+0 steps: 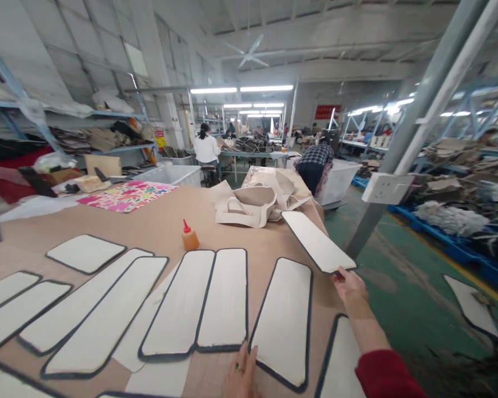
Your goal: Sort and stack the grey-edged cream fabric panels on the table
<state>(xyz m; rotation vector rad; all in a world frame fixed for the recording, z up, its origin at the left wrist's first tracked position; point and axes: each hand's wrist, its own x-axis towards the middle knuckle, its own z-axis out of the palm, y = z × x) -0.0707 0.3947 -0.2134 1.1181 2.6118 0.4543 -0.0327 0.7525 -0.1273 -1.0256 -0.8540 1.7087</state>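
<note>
Left hand [239, 376] flat, right hand [348, 287] outstretched

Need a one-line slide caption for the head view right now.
Right hand grips a white dark-edged panel at the table edge; left hand rests flat among laid-out panels.

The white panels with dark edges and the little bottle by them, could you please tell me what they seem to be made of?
The white panel held at its near end by the right hand looks like stiff board or foam faced in matte off-white, bound in dark edging; it stays flat past the table edge. The bottle looks like translucent plastic holding amber liquid, with a red nozzle cap, possibly glue.
</note>
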